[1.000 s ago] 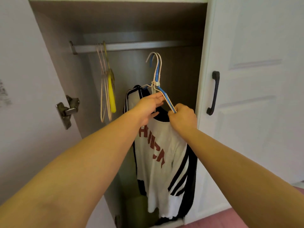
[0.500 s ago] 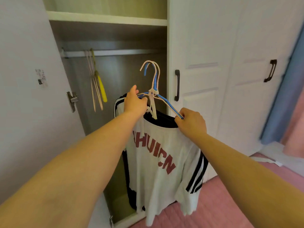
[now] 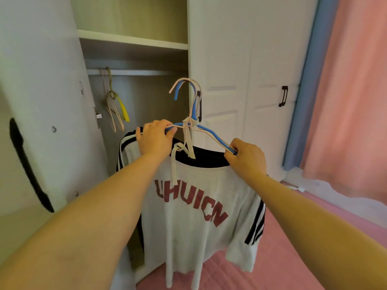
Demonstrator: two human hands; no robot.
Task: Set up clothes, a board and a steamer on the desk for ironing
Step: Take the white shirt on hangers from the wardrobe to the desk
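— Both grips hold what, exactly?
— Left hand [image 3: 156, 139] curls round the left arm of the hangers [image 3: 193, 124], right hand [image 3: 247, 159] pinches the right arm's end.
— And around them, biggest first?
— Open wardrobe [image 3: 134, 40] behind, its rail [image 3: 136, 72] carrying spare hangers [image 3: 117, 107]. White shirt [image 3: 194, 210] with red lettering and black sleeve stripes hangs from the held hangers, out in front of the wardrobe, above the pink floor [image 3: 282, 258]. Blue and cream hooks sit free of the rail.

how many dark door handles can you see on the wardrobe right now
3: one long handle on the open door at left, one partly hidden behind the hanger hooks, one on the far right door. Others may be out of view.
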